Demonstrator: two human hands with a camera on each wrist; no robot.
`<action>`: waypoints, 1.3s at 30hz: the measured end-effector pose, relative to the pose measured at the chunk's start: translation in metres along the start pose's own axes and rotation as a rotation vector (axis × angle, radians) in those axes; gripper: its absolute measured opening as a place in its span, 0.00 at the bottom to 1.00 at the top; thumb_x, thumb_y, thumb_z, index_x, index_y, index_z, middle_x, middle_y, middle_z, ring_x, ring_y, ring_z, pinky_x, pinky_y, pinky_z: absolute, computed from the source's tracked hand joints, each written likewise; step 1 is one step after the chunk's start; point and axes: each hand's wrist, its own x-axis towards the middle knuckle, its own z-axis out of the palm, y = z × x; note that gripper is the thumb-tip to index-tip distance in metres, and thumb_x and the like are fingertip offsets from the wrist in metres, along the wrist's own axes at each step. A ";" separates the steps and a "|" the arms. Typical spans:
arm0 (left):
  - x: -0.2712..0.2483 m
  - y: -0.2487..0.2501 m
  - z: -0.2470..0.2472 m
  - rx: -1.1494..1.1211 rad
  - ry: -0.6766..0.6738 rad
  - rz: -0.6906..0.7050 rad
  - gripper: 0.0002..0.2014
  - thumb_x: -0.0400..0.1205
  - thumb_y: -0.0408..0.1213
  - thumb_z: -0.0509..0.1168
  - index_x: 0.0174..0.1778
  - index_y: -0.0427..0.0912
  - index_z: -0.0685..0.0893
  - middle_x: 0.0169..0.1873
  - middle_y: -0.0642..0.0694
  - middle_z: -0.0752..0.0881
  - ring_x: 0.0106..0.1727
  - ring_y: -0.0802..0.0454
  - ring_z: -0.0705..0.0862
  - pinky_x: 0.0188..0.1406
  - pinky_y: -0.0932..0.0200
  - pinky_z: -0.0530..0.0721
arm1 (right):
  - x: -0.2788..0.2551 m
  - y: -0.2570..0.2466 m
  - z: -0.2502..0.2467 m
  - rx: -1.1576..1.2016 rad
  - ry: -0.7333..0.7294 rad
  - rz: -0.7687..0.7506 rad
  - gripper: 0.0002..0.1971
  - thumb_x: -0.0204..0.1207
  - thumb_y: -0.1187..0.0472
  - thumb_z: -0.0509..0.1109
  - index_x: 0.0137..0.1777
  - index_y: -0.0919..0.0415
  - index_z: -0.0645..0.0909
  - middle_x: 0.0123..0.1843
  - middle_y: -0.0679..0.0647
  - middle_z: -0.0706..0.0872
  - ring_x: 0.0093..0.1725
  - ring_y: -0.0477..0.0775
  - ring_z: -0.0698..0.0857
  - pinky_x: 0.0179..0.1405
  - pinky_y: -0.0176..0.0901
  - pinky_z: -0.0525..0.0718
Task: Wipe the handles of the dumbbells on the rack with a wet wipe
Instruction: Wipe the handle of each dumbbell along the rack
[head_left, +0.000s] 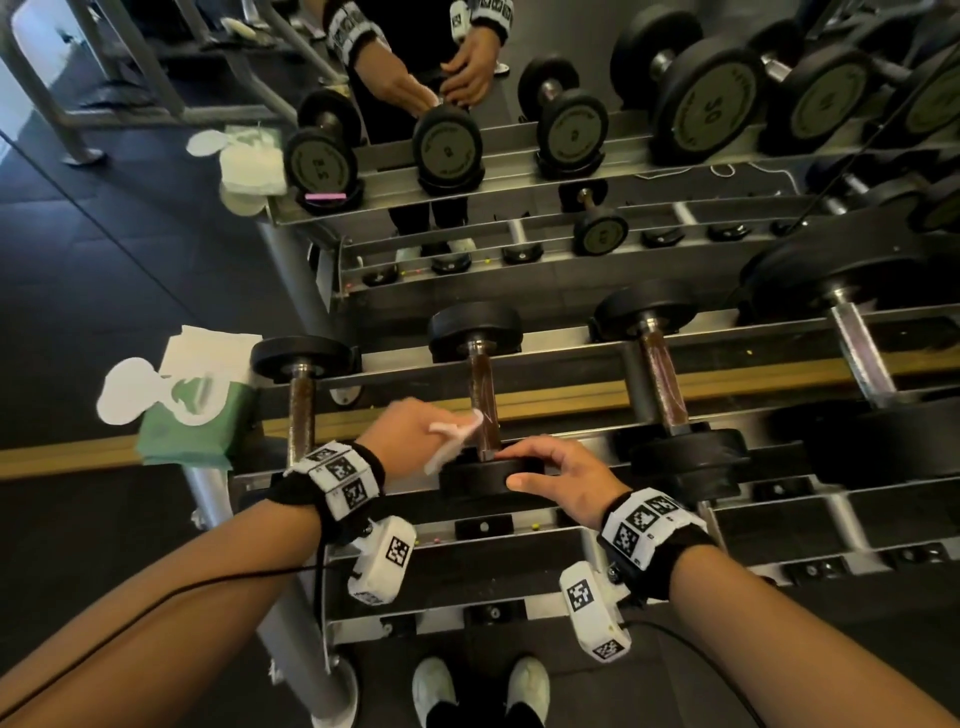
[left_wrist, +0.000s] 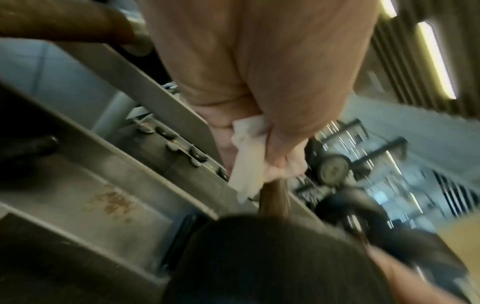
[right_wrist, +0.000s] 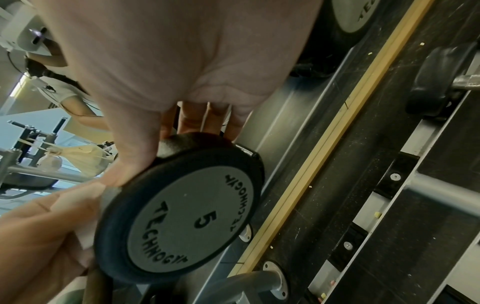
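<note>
Wipe (head_left: 451, 437): white, crumpled, pinched in left hand (head_left: 410, 432) fingers, pressed vs. handle (head_left: 484, 410) near its front end.
Dumbbell (head_left: 491, 475): marked 5 (per right wrist view), on rack (head_left: 571, 395) top tier; long axis runs front-to-back, away from person.
Right hand (head_left: 563, 478): fingers curled round front head, thumb on its face.
Wipe pack (head_left: 195, 410): green, at rack's left end.
Room: gym, dark floor, mirror behind rack.

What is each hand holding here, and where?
Left hand grips a wet wipe against the dumbbell's handle; right hand grips that dumbbell's near weight head by its rim.
</note>
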 end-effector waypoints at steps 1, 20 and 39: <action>0.004 -0.002 -0.005 -0.105 0.126 -0.023 0.09 0.88 0.47 0.62 0.56 0.58 0.88 0.45 0.53 0.91 0.47 0.60 0.87 0.60 0.51 0.86 | -0.001 0.000 0.000 -0.001 0.001 -0.004 0.14 0.76 0.58 0.75 0.55 0.36 0.87 0.56 0.36 0.86 0.55 0.30 0.82 0.53 0.31 0.77; 0.016 0.012 0.015 0.315 0.034 0.143 0.30 0.86 0.25 0.55 0.81 0.57 0.70 0.81 0.53 0.71 0.76 0.44 0.76 0.73 0.43 0.74 | -0.008 0.027 0.012 0.079 0.218 -0.007 0.18 0.69 0.53 0.81 0.59 0.40 0.85 0.58 0.42 0.87 0.58 0.40 0.86 0.63 0.43 0.85; 0.031 0.012 0.004 0.448 0.229 0.116 0.28 0.87 0.35 0.57 0.81 0.66 0.66 0.77 0.54 0.74 0.77 0.49 0.67 0.75 0.46 0.60 | -0.008 0.031 0.014 0.101 0.231 0.021 0.17 0.69 0.49 0.80 0.56 0.33 0.84 0.56 0.37 0.88 0.58 0.37 0.86 0.61 0.40 0.84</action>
